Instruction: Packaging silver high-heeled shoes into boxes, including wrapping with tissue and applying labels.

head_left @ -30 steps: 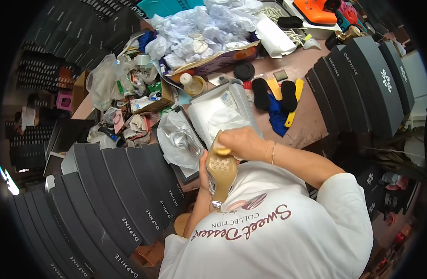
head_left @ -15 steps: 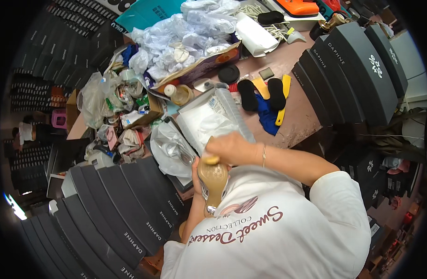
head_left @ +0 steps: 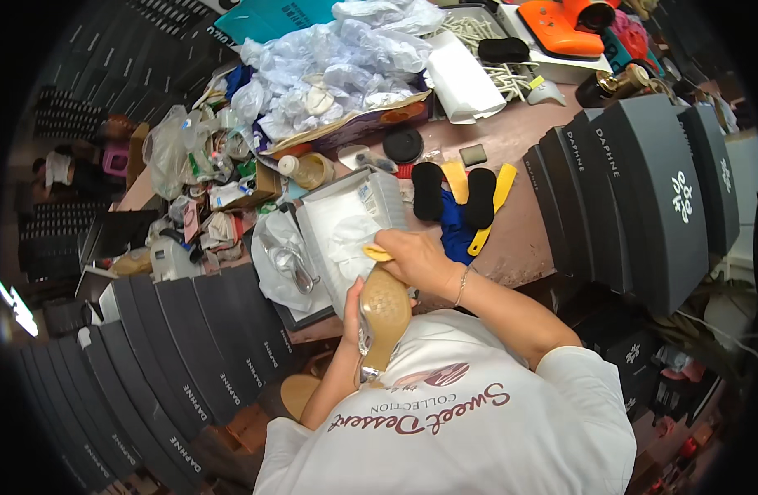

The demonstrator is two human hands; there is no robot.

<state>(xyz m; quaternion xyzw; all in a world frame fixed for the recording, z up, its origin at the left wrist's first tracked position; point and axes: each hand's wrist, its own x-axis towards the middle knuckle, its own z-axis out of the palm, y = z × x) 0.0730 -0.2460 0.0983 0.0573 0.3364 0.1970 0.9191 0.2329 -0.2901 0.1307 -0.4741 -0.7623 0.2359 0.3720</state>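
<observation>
My left hand [head_left: 351, 320] is wrapped round the side of a shoe [head_left: 386, 309], whose tan sole faces up with the heel towards my shirt. Much of that hand lies hidden behind the shoe. In my right hand [head_left: 418, 260] a small yellow cloth or sponge [head_left: 376, 252] is pinched at the toe end of the sole. Just beyond, an open shoe box [head_left: 317, 210] has white tissue paper [head_left: 346, 242] in it. A second, silvery shoe [head_left: 291, 266] rests on white wrapping to the box's left.
Black oval pads [head_left: 428, 191], yellow strips and a blue cloth [head_left: 455, 235] lie right of the box. Stacked dark shoe boxes [head_left: 635, 194] stand at right, more [head_left: 218, 346] at left. Behind are a bottle [head_left: 306, 170], a carton of crumpled paper [head_left: 338, 74] and an orange device [head_left: 560, 31].
My right hand has moved the yellow piece from the middle of the front sole out to the toe end. The shoe stays in my left hand, and the whole view has shifted a little.
</observation>
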